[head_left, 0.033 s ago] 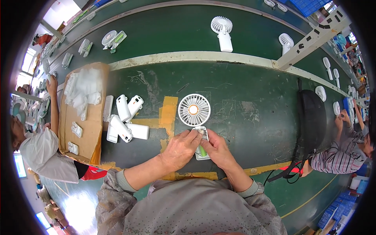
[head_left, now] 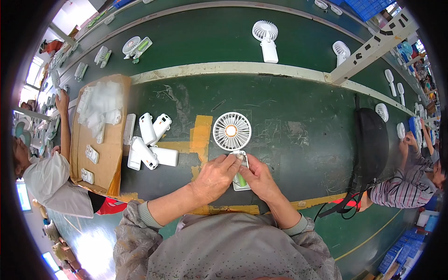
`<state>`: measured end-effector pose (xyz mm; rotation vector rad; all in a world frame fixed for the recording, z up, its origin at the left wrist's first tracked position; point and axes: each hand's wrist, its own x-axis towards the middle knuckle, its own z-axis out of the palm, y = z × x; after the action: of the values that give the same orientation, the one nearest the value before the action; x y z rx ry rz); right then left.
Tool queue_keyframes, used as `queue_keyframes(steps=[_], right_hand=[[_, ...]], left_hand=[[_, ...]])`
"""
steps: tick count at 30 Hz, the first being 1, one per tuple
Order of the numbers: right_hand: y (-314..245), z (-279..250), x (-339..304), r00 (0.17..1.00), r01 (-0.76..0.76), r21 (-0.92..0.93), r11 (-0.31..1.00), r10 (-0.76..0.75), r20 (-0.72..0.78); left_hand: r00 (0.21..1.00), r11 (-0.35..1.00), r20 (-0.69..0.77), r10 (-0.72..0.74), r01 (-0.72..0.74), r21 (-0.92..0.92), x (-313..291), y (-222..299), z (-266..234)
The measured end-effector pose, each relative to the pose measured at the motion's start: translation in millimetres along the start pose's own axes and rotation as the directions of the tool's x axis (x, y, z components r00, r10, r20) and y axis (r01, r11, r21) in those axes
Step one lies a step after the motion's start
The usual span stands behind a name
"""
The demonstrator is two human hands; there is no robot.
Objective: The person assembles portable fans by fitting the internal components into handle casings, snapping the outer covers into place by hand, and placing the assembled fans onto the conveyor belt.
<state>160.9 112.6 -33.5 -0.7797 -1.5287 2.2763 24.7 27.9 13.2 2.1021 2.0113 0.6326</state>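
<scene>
There is one view only, from a camera on the person's head. It looks almost straight down at the green table (head_left: 298, 121), close enough that the person's own arms come up from the bottom edge. The picture is round (a fisheye), so the table's straight edges bend near the rim.

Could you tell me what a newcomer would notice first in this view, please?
Most striking is the white handheld fan lying at the centre of the dark green table, with the left hand and right hand both on its open handle. Left of it lies a cluster of white handle shells beside a cardboard tray.
</scene>
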Motion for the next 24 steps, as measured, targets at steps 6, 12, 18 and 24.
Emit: queue_keyframes(steps=[6,12,18,24], right_hand=[[-3.4,4.7,-0.8,0.999,-0.035,0.064,0.997,0.036,-0.014],[-1.1,3.1,0.2,0.997,-0.075,0.118,0.990,0.077,-0.015],[3.5,-0.2,0.8,0.996,-0.087,0.091,0.992,0.088,-0.011],[2.4,6.9,-2.5,0.998,-0.034,0.185,0.982,0.044,-0.050]], left_hand=[[0.999,0.993,0.052,0.016,-0.010,-0.117,1.6,-6.6,-5.5],[0.986,0.987,0.151,-0.065,0.086,-0.137,15.4,-8.0,-17.7],[0.997,0.989,0.016,-0.076,0.077,-0.127,20.2,-7.3,-5.0],[1.000,0.993,0.016,-0.003,0.005,-0.118,24.4,-7.4,-5.9]])
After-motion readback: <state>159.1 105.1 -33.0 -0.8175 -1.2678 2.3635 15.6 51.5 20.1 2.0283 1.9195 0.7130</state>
